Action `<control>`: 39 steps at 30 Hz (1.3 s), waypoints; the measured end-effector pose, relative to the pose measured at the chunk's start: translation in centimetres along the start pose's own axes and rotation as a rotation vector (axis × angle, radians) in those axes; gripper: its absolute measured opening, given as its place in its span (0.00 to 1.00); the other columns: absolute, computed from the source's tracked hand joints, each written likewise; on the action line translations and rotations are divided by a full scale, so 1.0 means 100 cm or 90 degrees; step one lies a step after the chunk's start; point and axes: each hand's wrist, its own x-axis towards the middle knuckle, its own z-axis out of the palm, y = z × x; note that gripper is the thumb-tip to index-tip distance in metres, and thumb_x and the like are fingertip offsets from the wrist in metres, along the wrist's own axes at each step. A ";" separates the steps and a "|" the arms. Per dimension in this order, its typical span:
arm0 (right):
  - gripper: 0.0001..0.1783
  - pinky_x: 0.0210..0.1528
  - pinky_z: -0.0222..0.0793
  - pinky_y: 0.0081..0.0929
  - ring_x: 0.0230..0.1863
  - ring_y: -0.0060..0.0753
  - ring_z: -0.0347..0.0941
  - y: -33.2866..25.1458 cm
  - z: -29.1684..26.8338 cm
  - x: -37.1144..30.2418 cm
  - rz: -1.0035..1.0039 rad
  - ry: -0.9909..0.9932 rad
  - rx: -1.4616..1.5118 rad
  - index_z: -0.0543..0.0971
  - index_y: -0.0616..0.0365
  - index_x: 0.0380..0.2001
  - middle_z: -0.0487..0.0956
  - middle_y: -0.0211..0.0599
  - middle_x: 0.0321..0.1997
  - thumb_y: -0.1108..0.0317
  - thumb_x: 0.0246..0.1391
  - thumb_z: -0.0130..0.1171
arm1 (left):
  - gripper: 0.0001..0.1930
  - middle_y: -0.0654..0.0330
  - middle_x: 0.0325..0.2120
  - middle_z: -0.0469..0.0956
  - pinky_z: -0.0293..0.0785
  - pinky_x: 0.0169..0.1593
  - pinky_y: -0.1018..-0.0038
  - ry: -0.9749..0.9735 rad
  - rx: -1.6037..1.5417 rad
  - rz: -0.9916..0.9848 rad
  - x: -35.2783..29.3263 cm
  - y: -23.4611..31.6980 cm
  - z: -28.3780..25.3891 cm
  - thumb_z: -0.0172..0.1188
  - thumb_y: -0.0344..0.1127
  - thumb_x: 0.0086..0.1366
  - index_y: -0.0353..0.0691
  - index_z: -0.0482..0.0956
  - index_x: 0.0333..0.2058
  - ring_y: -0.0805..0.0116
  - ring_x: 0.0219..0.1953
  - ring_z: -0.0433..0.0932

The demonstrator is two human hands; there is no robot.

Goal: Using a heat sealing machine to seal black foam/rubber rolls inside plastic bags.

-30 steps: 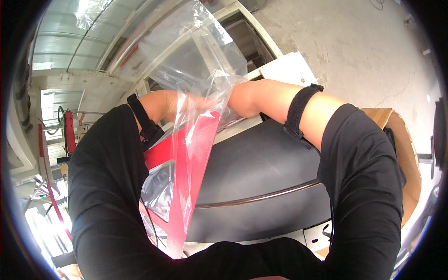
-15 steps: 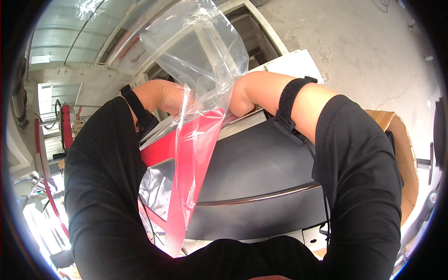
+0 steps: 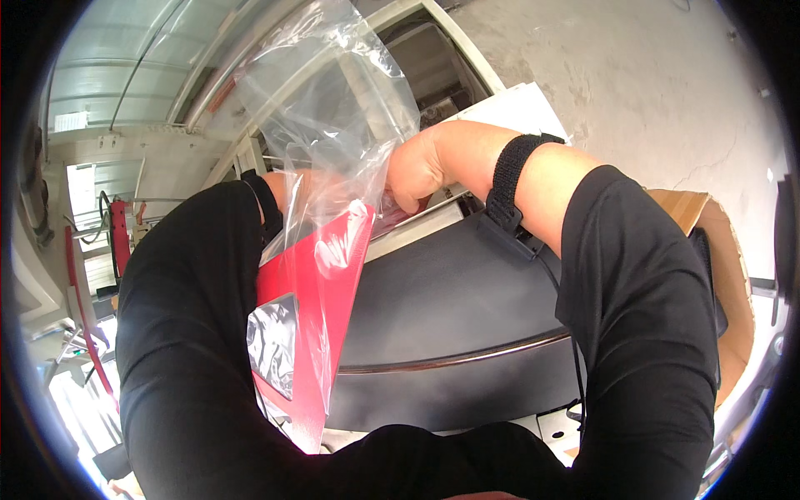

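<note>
A red flat panel [image 3: 315, 308] with a cut-out opening stands tilted in front of me, partly inside a clear plastic bag [image 3: 333, 100] whose loose end rises past its top. My right hand [image 3: 415, 177] is closed at the bag's right side, its curled fingers gripping the plastic. Across the bag, my left hand [image 3: 310, 185] shows only dimly through the film beside the panel's upper end; its fingers are hidden. Crumpled clear film shows in the panel's opening.
Beneath the panel is a dark grey curved surface [image 3: 450, 292] with a brown trim line. An open cardboard box [image 3: 733, 308] stands at right. Beyond are a pale metal frame [image 3: 467, 46], a white board [image 3: 525, 112] and concrete floor [image 3: 633, 92]. Red metal parts [image 3: 119, 237] stand at left.
The bag and red panel have shifted slightly left, together with my right hand. My left hand has moved farther behind the plastic.
</note>
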 end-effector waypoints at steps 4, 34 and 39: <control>0.20 0.39 0.64 0.31 0.37 0.35 0.71 -0.005 -0.001 -0.011 -0.004 0.008 0.010 0.79 0.61 0.36 0.78 0.40 0.35 0.73 0.32 0.57 | 0.18 0.60 0.32 0.77 0.71 0.40 0.67 -0.017 0.019 -0.023 0.005 0.001 0.000 0.54 0.46 0.59 0.43 0.76 0.44 0.67 0.35 0.75; 0.17 0.46 0.68 0.37 0.44 0.44 0.74 -0.014 0.014 -0.033 0.129 0.158 -0.362 0.81 0.56 0.37 0.79 0.44 0.40 0.59 0.46 0.58 | 0.17 0.60 0.31 0.78 0.71 0.39 0.66 -0.052 0.114 -0.187 -0.024 -0.003 0.006 0.53 0.44 0.57 0.46 0.76 0.45 0.65 0.34 0.76; 0.18 0.46 0.67 0.38 0.44 0.45 0.74 -0.014 0.005 -0.039 0.102 0.068 -0.425 0.81 0.60 0.35 0.79 0.47 0.40 0.57 0.48 0.57 | 0.17 0.60 0.31 0.78 0.71 0.38 0.66 -0.049 0.129 -0.209 -0.031 -0.001 0.007 0.53 0.43 0.57 0.46 0.76 0.45 0.65 0.34 0.76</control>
